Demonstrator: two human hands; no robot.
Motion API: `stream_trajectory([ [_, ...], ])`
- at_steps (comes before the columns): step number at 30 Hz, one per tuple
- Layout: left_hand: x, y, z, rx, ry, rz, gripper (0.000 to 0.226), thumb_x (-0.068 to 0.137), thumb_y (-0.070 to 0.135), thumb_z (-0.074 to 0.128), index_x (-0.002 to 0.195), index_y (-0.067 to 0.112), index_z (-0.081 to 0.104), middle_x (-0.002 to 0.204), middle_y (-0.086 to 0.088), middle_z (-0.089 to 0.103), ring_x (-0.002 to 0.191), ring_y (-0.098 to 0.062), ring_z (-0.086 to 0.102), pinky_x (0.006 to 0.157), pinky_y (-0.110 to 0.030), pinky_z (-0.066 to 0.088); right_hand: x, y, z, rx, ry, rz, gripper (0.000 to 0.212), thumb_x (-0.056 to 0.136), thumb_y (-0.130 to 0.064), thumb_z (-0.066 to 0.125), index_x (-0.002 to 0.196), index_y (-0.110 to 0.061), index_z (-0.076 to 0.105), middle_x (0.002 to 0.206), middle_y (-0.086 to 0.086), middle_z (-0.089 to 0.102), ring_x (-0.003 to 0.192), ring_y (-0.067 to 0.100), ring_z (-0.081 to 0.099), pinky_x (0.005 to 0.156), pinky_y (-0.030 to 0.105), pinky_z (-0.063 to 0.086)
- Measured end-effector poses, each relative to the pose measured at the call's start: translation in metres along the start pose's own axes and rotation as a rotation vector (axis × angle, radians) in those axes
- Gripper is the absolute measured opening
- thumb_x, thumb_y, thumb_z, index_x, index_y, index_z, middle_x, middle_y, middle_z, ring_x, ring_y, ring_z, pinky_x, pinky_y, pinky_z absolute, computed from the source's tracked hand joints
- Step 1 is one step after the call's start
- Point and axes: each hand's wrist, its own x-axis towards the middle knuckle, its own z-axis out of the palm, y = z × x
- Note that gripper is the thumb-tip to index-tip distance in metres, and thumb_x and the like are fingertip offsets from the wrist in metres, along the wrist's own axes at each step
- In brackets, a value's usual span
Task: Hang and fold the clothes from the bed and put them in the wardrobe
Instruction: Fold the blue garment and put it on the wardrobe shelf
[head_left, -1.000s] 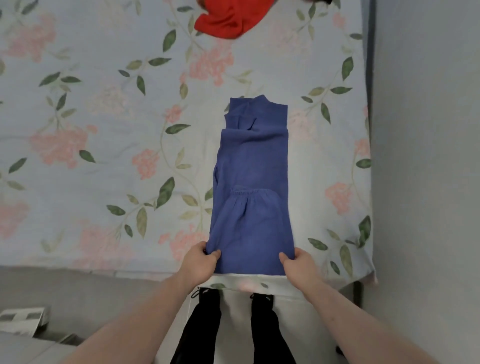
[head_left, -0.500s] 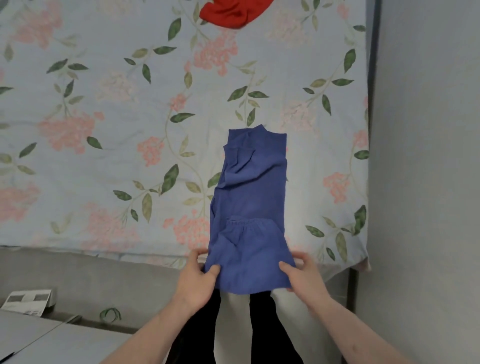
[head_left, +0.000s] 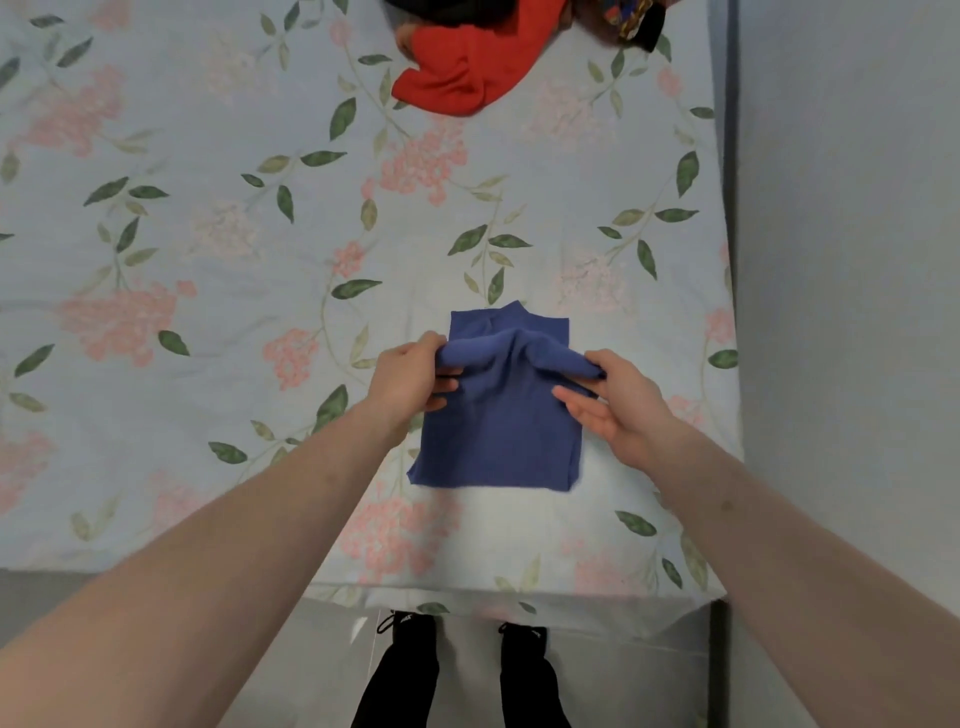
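Observation:
A blue garment (head_left: 498, 441) lies on the floral bed sheet (head_left: 208, 312), doubled over on itself into a short rectangle, its collar end poking out at the far side. My left hand (head_left: 410, 379) pinches the left corner of the folded-over edge. My right hand (head_left: 613, 400) pinches the right corner, its other fingers stretched over the cloth. The lifted edge hangs a little above the far part of the garment.
A red garment (head_left: 467, 67) lies bunched at the far side of the bed, with dark and patterned clothes (head_left: 634, 21) beside it. A grey wall (head_left: 852, 312) runs along the right of the bed. My legs and shoes (head_left: 415, 639) stand at the bed's near edge.
Both hands carried the near hem of the blue garment up and away from me, folding it over its far half. The garment looks about half as long now.

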Motion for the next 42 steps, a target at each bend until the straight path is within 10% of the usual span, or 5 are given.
stream_trajectory([
  [10,0.061,-0.012,0.017,0.259,0.056,0.013,0.064,0.091,0.046,0.065,0.144,0.016,0.046,0.118,-0.001,0.062,0.094,-0.015,0.063,0.080,-0.034,0.052,0.057,-0.002,0.025,-0.332,0.171,-0.120,0.066,0.093,-0.029,0.069,0.151,-0.017,0.041,0.101,-0.006,0.067,0.078,0.010,0.066,0.059,0.023,0.050],
  [15,0.053,-0.079,0.005,0.398,0.079,-0.094,0.066,0.071,0.050,0.080,0.118,0.012,0.056,0.119,-0.003,0.060,0.103,-0.025,0.065,0.089,-0.044,0.056,0.047,0.089,0.005,-0.332,0.343,0.074,0.093,0.084,-0.037,0.085,0.155,-0.009,0.032,0.150,0.011,0.048,0.129,0.032,0.055,0.107,0.045,0.048],
  [29,-0.018,-0.136,0.053,0.230,-0.291,-0.208,0.028,0.085,0.027,0.085,0.109,0.016,0.076,0.101,0.008,0.077,0.090,-0.007,0.073,0.074,-0.018,0.057,0.066,0.097,-0.009,0.198,0.338,0.091,0.018,0.089,-0.004,0.071,0.102,-0.017,0.071,0.107,0.006,0.076,0.085,0.019,0.072,0.067,0.031,0.055],
  [34,-0.059,-0.157,0.073,0.803,-0.635,-0.091,0.038,0.087,0.049,0.068,0.080,0.012,0.067,0.072,0.009,0.063,0.066,-0.009,0.055,0.067,-0.026,0.046,0.059,0.110,-0.063,0.061,0.383,0.080,0.038,0.091,-0.019,0.077,0.125,-0.016,0.061,0.120,0.002,0.070,0.103,0.021,0.068,0.085,0.039,0.054],
  [42,0.034,-0.082,0.061,0.756,0.081,0.375,0.052,0.076,0.040,0.074,0.123,0.024,0.058,0.119,0.011,0.052,0.109,-0.013,0.045,0.089,-0.026,0.036,0.051,0.138,-0.081,-0.058,0.231,0.087,0.062,0.083,-0.028,0.088,0.131,-0.023,0.049,0.120,-0.012,0.063,0.106,0.014,0.067,0.085,0.037,0.055],
])
